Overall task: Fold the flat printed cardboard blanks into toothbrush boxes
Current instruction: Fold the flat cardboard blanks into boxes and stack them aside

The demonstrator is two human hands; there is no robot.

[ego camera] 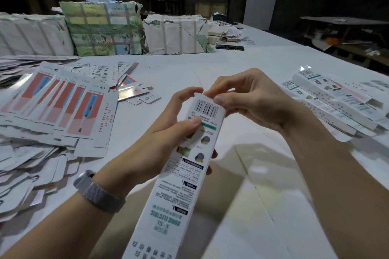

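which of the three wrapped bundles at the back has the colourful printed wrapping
The middle bundle: its wrapping is printed in green, yellow and blue. The left bundle and the right bundle are wrapped in plain whitish paper.

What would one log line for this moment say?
step: closing end flap | left hand: holds box | right hand: pinches flap

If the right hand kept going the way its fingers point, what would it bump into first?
The right hand points left, its fingertips already pinching the end flap of the toothbrush box. Past that flap, it would probably meet the left hand fingers gripping the same end, though depth is hard to judge.
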